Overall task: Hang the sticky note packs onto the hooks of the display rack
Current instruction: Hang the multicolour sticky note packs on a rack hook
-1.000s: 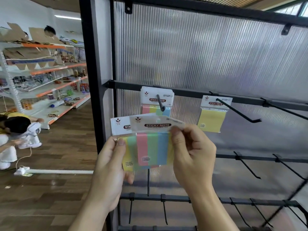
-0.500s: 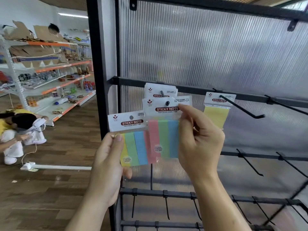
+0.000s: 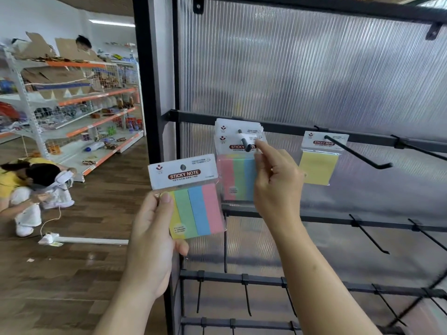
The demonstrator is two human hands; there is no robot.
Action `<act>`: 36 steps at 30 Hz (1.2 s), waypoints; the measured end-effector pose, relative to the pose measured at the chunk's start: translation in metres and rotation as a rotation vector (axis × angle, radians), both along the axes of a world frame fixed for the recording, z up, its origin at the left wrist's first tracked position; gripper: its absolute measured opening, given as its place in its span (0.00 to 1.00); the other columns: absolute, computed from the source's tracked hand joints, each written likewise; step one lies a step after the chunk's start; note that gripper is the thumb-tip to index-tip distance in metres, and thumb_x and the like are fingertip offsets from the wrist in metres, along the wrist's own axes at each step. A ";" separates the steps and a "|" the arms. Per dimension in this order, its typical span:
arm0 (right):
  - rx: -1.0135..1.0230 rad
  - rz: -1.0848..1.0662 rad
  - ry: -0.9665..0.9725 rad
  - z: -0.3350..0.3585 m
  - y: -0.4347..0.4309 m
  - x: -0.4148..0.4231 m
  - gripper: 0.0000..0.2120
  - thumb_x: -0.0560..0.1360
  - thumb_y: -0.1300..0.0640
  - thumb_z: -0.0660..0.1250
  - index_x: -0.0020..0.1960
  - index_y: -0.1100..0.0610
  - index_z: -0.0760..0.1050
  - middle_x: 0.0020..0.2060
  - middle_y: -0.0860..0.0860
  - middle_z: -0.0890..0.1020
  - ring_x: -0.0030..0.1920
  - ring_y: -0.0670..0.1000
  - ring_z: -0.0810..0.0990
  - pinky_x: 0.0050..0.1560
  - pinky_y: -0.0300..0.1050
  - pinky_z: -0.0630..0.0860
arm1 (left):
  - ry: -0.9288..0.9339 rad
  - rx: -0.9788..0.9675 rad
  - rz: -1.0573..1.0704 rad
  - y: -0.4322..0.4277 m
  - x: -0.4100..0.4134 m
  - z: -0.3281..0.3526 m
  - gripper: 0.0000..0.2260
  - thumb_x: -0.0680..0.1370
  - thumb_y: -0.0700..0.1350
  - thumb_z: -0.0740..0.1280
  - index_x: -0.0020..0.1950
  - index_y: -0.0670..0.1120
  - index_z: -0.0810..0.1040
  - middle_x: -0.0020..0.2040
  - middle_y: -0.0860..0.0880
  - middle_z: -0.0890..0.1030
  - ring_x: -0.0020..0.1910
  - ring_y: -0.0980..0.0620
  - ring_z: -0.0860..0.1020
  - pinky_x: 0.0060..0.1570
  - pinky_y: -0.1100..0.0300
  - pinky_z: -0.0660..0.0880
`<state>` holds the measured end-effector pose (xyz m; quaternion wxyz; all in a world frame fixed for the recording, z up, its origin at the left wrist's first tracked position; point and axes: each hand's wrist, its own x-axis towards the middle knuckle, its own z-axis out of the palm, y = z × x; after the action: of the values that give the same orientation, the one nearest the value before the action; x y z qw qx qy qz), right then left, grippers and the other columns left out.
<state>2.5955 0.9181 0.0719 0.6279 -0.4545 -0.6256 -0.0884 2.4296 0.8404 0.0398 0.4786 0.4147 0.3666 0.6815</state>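
My left hand [image 3: 154,228] grips a striped sticky note pack [image 3: 193,204] by its lower left, held upright in front of the black display rack [image 3: 290,128]. My right hand [image 3: 275,182] pinches the right edge of a second striped pack [image 3: 234,175], which is threaded on the leftmost upper hook [image 3: 243,140] in front of other packs hanging there. A yellow sticky note pack [image 3: 319,163] hangs at the back of the hook to the right [image 3: 355,153].
Several bare black hooks stick out from the lower rails [image 3: 367,234]. A ribbed translucent panel [image 3: 302,68] backs the rack. To the left, a person [image 3: 31,187] crouches on the wooden floor by stocked shop shelves [image 3: 72,105].
My right hand lifted its striped pack up and back onto the leftmost hook. My left hand kept holding the other pack lower left.
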 end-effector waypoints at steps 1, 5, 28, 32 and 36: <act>-0.022 -0.004 -0.033 -0.002 0.004 0.000 0.15 0.77 0.64 0.62 0.61 0.63 0.78 0.39 0.49 0.75 0.39 0.41 0.69 0.43 0.21 0.63 | 0.000 0.002 -0.005 0.000 0.000 0.000 0.11 0.78 0.52 0.58 0.47 0.59 0.81 0.45 0.52 0.84 0.36 0.54 0.76 0.19 0.65 0.65; -0.163 0.030 -0.123 -0.009 0.012 0.000 0.22 0.77 0.68 0.61 0.70 0.60 0.70 0.44 0.51 0.71 0.42 0.48 0.70 0.42 0.27 0.62 | 0.007 0.001 -0.022 0.001 -0.001 0.000 0.10 0.76 0.54 0.59 0.47 0.60 0.81 0.46 0.52 0.84 0.37 0.54 0.76 0.20 0.65 0.64; 0.080 0.304 0.163 0.001 -0.058 -0.002 0.12 0.75 0.66 0.66 0.51 0.49 0.73 0.36 0.42 0.79 0.34 0.39 0.76 0.38 0.30 0.71 | 0.144 0.127 -0.236 0.004 0.025 0.017 0.10 0.75 0.54 0.60 0.49 0.59 0.81 0.49 0.52 0.84 0.40 0.53 0.79 0.20 0.62 0.70; 0.169 0.198 0.109 0.003 -0.057 0.004 0.09 0.75 0.65 0.63 0.49 0.55 0.79 0.37 0.44 0.79 0.36 0.40 0.77 0.37 0.31 0.72 | 0.207 0.168 -0.257 0.003 0.027 0.026 0.11 0.76 0.54 0.59 0.49 0.61 0.81 0.49 0.53 0.84 0.40 0.53 0.80 0.20 0.60 0.71; 0.153 0.142 0.082 0.010 -0.053 0.005 0.12 0.73 0.67 0.61 0.51 0.61 0.82 0.37 0.48 0.80 0.39 0.42 0.77 0.41 0.31 0.72 | 0.227 0.173 -0.265 0.005 0.029 0.032 0.11 0.76 0.54 0.59 0.51 0.57 0.80 0.49 0.53 0.84 0.40 0.53 0.81 0.20 0.60 0.72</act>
<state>2.6006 0.8648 0.0822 0.6905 -0.3630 -0.6215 -0.0726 2.4590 0.8452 0.0718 0.4821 0.5733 0.3006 0.5904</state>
